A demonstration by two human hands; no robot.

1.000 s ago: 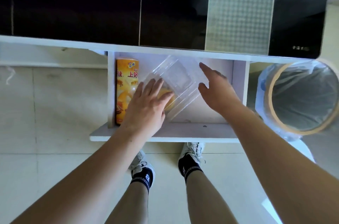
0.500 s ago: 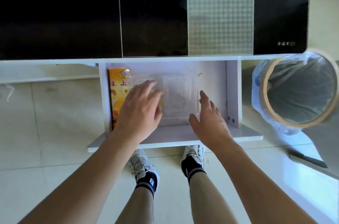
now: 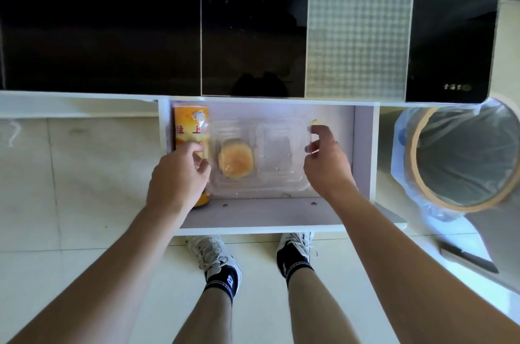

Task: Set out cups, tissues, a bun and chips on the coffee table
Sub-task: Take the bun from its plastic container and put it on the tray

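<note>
A clear plastic clamshell box (image 3: 278, 152) lies flat in the open white drawer (image 3: 253, 214). A round golden bun (image 3: 235, 161) sits in its left half. An orange chips can (image 3: 189, 129) lies along the drawer's left wall, right beside the box. My left hand (image 3: 177, 177) has its fingers curled at the box's left edge, partly over the can. At the box's right rim, my right hand (image 3: 326, 163) pinches with thumb and fingers. No cups or tissues are in view.
The drawer sticks out from under a black glass-tiled table top (image 3: 112, 33). A round bin with a plastic liner (image 3: 461, 155) stands at the right. A dark flat object (image 3: 467, 259) lies on the floor at the lower right. My feet stand just below the drawer front.
The box went from tilted to flat in the drawer. My left hand slid off its top to the left edge, uncovering the bun. My right hand moved to the right rim.
</note>
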